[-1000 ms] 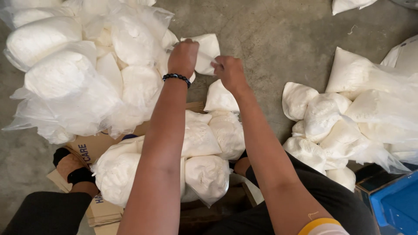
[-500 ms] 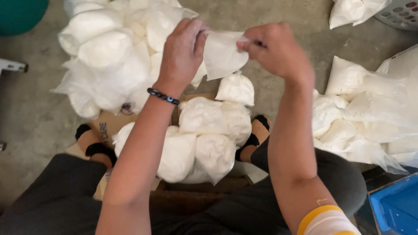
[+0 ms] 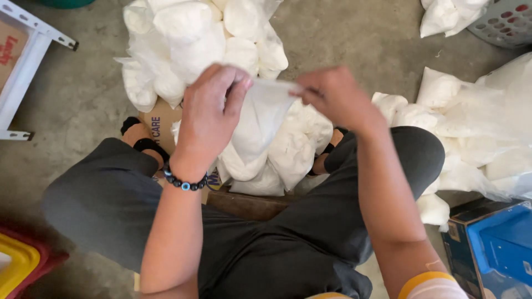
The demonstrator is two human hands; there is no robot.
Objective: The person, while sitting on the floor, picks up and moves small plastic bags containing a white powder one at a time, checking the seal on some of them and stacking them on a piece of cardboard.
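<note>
— Where do the hands sit relative to the knees?
— Above and between them. The left hand (image 3: 209,119) is curled, fingers pinched near the thumb.
— The other?
— The right hand (image 3: 332,97) faces it, also pinched, forearm angled inward.

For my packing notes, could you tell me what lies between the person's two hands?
In the head view, the left hand and right hand hold the stretched top edge of a clear plastic bag of white powder between them.

Hemmed in ahead by a heap of white bags (image 3: 199,39), more bags (image 3: 482,122) piled right. Open concrete floor (image 3: 88,94) far left, past the white frame (image 3: 27,61). Blocked low right by a blue box (image 3: 499,249); knees crowding underneath.
</note>
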